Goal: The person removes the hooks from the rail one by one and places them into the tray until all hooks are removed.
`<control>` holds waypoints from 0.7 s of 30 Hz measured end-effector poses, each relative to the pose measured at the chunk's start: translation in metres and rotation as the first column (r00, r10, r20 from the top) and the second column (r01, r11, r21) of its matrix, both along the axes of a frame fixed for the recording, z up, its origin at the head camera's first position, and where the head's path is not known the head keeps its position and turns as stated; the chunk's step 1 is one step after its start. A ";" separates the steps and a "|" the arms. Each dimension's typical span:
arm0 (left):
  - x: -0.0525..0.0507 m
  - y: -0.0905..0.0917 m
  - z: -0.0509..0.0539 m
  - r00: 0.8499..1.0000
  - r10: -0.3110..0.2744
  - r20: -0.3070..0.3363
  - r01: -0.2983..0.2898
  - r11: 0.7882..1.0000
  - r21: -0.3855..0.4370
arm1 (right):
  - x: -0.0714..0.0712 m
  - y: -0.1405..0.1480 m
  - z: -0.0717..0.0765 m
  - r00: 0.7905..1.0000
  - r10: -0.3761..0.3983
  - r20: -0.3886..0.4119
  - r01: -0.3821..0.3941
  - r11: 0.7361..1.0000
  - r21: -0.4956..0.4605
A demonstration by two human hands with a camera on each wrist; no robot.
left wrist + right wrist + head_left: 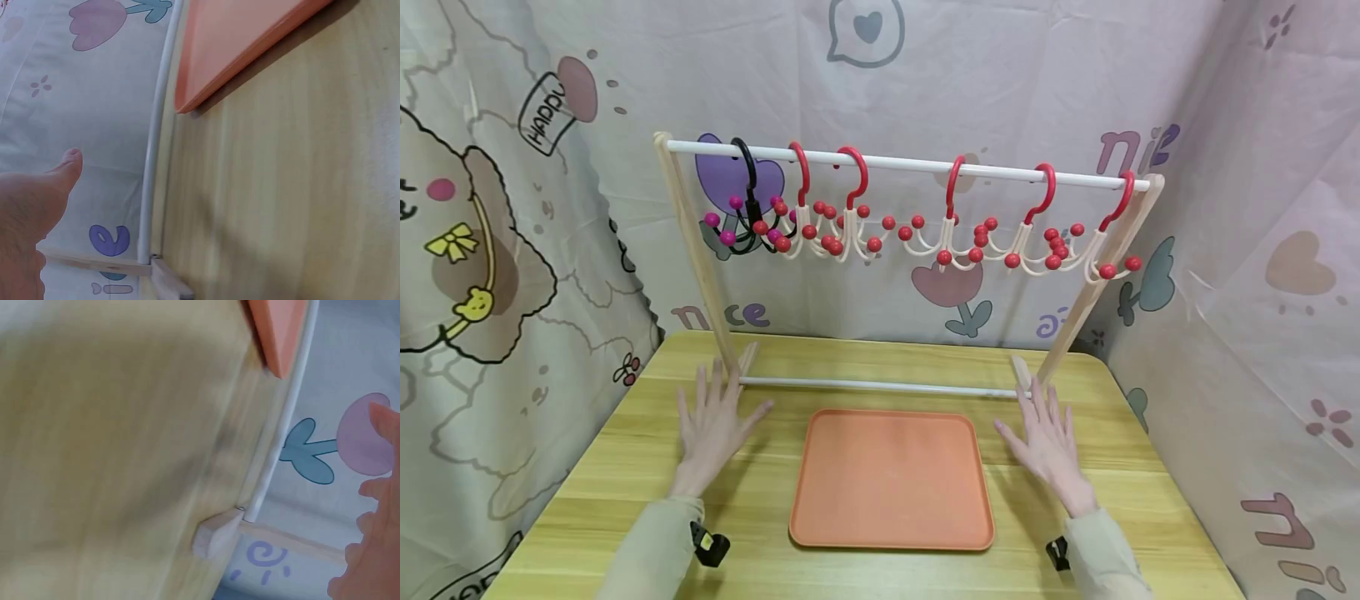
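Observation:
My left hand (pixel 711 427), fingers straight and spread, hovers to the left of an orange tray (pixel 892 480) and holds nothing. On the tray's other side my right hand (pixel 1049 442) is likewise spread, with nothing in it. Both hands are nearest to the lower ends of a wooden rack, whose white top rail (pixel 910 164) carries several hangers. One is a black hanger (pixel 749 200) with magenta ball tips, at the left. The others have red hooks and cream prongs with red balls, like the hanger (pixel 949 225) near the middle.
The rack's left post (pixel 694 250) and right post (pixel 1086 304) lean on feet joined by a white lower bar (pixel 880 385). A wooden table (pixel 760 508) bears the rack and tray. Printed cloth (pixel 880 100) hangs behind and at both sides.

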State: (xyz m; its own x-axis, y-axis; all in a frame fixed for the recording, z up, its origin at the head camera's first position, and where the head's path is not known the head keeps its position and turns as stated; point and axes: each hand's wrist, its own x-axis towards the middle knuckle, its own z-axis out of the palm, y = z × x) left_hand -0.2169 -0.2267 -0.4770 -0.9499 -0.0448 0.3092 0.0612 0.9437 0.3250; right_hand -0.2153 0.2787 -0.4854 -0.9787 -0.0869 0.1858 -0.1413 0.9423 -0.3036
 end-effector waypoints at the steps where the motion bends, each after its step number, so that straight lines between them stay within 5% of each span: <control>1: -0.001 -0.001 0.003 1.000 0.002 0.005 -0.002 1.000 0.004 | -0.001 0.000 0.002 1.000 0.000 0.000 0.000 1.000 0.002; 11: -0.013 -0.011 0.032 0.999 0.037 -0.014 -0.036 0.996 0.077 | -0.012 -0.001 0.021 0.997 0.021 -0.077 -0.021 1.000 0.008; 21: -0.023 -0.017 0.060 0.987 0.113 -0.118 -0.094 0.984 0.154 | -0.020 -0.003 0.049 0.994 -0.005 -0.105 0.005 1.000 0.002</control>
